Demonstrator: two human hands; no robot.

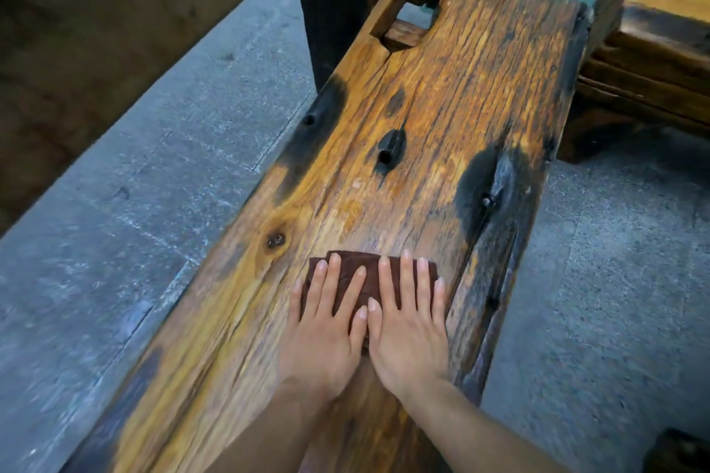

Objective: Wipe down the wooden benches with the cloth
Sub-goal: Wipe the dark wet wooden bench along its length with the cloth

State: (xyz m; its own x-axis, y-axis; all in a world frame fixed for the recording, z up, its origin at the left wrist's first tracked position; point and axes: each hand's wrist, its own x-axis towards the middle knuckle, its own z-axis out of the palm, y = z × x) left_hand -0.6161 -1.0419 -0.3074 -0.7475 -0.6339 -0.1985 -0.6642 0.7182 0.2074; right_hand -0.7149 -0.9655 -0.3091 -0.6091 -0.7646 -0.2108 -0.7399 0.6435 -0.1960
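Note:
A long, rough wooden bench [442,96] with dark burnt patches runs from the bottom left toward the upper right of the head view. A small dark brown cloth [367,273] lies flat on its near half. My left hand [326,330] presses on the cloth's left part with straight, spread fingers. Beside it, my right hand [409,326] presses flat on the cloth's right part. The thumbs meet in the middle. Most of the cloth is hidden under the hands.
A square hole [413,13] cuts through the bench's far end. A second wooden bench [653,35] stands at the upper right, close to the first. A dark wooden table leg [338,4] rises at the upper left. Grey stone paving [146,184] lies on both sides.

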